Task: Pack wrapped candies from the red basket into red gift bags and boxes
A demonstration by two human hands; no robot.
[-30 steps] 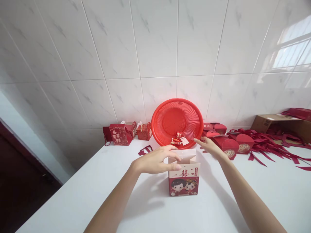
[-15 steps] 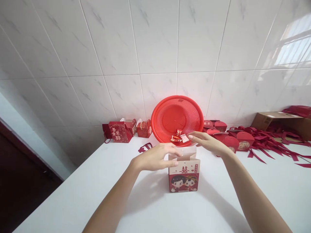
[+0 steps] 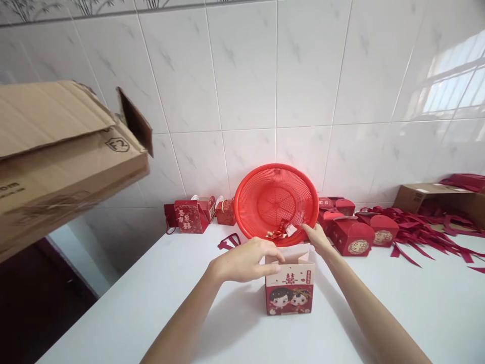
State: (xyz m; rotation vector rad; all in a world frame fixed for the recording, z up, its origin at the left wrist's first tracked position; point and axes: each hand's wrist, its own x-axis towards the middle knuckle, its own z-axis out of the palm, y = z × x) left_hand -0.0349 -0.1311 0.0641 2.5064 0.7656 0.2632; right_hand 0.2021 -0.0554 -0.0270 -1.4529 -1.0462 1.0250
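Light touch best on the printed box (image 3: 290, 296)!
Left hand (image 3: 240, 261) loosely open at its mouth; right hand (image 3: 319, 238) by the basket (image 3: 278, 166), grip unclear; box upright, inside the worktop's (image 3: 125, 318) left edge.

You had a basket (image 3: 275, 194) of glossy red plastic, its wall meshed, against glazed, marbled tiles (image 3: 246, 71) that threw back window light. Your gift box (image 3: 290, 290) looked like smooth printed card, and the table (image 3: 159, 298) had a smooth white surface. The big carton (image 3: 71, 151) was matt brown cardboard, creased and rough-edged, while the ribbons (image 3: 411, 235) looked like soft dark-red cloth.
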